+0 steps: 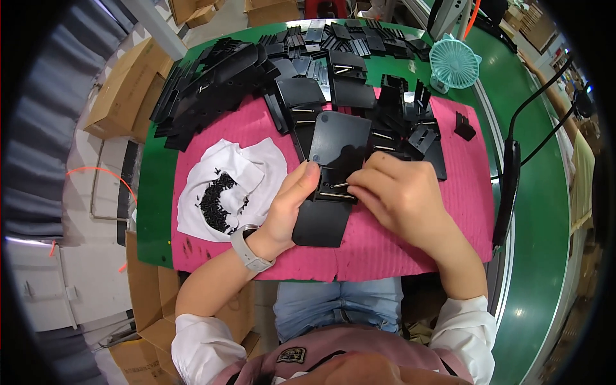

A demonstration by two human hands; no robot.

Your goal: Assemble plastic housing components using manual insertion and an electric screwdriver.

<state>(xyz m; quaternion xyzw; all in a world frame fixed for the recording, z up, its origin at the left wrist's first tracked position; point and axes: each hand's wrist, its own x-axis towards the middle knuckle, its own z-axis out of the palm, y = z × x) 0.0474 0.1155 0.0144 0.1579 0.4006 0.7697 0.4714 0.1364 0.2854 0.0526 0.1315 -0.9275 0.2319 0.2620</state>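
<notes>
My left hand (287,206) is closed around the left edge of a black hinged bracket (339,136), its thumb lying on the face near the middle. The bracket has a broad flat plate at each end, and a silver rod (335,195) crosses its joint. My right hand (403,196) pinches the end of a short metal pin (340,185) at the bracket's right side, just above that rod. The fingertips partly hide the pin. To the left, a crumpled white cloth (262,168) carries a heap of small black screws (215,202).
Pink sheeting (401,253) covers the green table (151,218). Similar black brackets (218,90) are piled along the far side. A small black part (464,127) lies at the right, near a mint-coloured fan (454,62). Cardboard boxes (125,90) stand beyond the left edge.
</notes>
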